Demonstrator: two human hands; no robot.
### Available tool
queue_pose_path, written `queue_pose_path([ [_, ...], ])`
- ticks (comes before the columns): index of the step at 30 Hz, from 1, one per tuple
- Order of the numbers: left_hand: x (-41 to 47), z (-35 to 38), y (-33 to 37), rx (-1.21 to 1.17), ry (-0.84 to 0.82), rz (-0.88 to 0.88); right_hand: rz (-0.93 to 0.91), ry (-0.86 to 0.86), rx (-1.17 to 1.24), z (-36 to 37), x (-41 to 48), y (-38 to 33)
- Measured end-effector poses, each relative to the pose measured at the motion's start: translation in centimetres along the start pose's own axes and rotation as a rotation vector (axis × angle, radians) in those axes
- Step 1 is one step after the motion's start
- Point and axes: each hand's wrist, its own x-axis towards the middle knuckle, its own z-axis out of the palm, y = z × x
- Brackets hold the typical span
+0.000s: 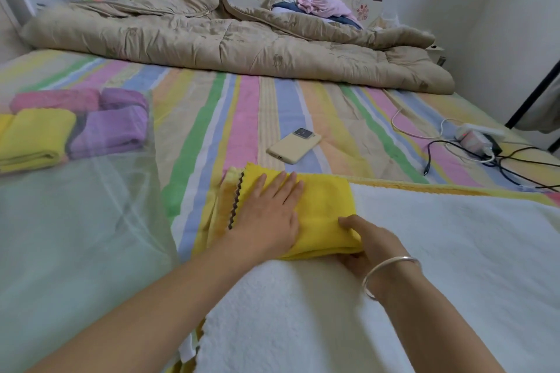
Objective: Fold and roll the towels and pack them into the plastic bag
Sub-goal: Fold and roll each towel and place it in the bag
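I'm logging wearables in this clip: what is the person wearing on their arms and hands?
No sleeves or gloves are in view. The right hand has a thin, plain silver-coloured bangle round its wrist, round and smooth with no markings that show. The left hand has nothing at the wrist. No rings show on the visible fingers.

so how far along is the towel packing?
Done: a pink roll, purple rolls and a yellow roll lie inside the plastic bag.
In hand: the folded yellow towel, not yet rolled. The left hand lies flat on it and the right hand pinches its near corner.
Left: roll that towel and bag it.
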Motion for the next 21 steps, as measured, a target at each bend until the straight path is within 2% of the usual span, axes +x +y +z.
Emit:
queue_pose_path([
  [1,-0.1,0.7,-0.1,0.005,0.017,-0.002,0.029,-0.026,0.108,0.4,-0.5,0.5],
  [3,-0.1,1.3,0.1,0.008,0.064,0.001,-0.045,-0.041,0.135,1.2,-0.7,1.5],
  [5,-0.1,1.4,0.2,0.017,0.059,-0.002,-0.257,-0.002,0.000,2.3,-0.9,2.6],
  [7,0.0,1.1,0.2,0.029,-0.013,0.032,-0.489,0.064,-0.144,3.7,-1.6,3.3],
  [10,0.3,0.3,-0.6,-0.037,-0.079,0.129,-0.733,0.053,-0.280,6.0,-2.3,4.7],
  [11,0.3,-0.3,-1.1,-0.181,-0.092,0.139,-0.824,0.043,-0.346,6.7,-2.2,5.2],
  [13,0.2,-1.5,-2.5,-0.823,-0.113,0.028,-1.002,0.059,-0.500,8.0,-2.1,5.6],
  [15,0.3,-2.2,-4.7,-1.401,-0.028,-0.153,-1.151,0.104,-0.658,8.7,-1.9,5.5],
  [18,1.3,-1.7,-7.8,-1.697,0.005,-0.404,-1.281,0.153,-0.975,9.1,-1.7,5.7],
  [21,1.5,-1.6,-9.5,-1.735,0.051,-0.531,-1.285,0.177,-1.264,9.7,-1.6,6.1],
])
